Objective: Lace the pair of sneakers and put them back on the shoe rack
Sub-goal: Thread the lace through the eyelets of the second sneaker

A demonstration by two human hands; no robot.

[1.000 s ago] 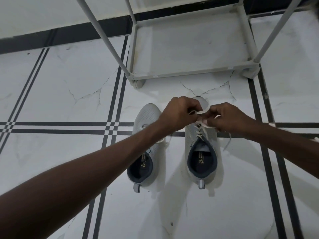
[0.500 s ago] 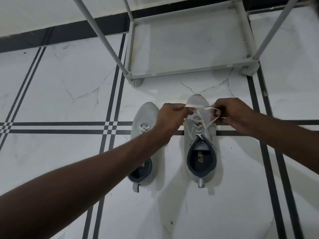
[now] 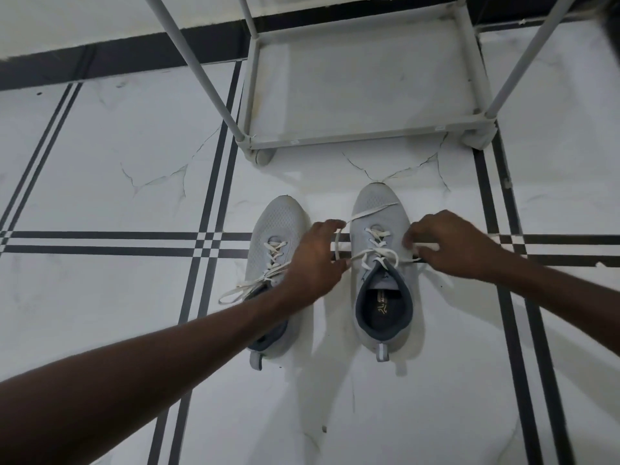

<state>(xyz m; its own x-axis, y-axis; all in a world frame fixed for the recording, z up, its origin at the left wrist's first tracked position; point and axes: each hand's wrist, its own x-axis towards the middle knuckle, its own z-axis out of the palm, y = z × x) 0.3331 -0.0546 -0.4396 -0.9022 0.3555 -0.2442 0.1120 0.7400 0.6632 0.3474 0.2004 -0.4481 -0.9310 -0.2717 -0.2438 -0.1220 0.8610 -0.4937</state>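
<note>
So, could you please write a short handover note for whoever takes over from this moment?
Left hand and right hand each pinch a lace end of the right sneaker, pulled apart sideways.
Both sneakers stand on the floor before the shoe rack; the left sneaker is laced, its ends lying loose.
Done: lacing on both, as far as visible.
Left: tie the right one, perhaps the left, then put both on the rack.
</note>
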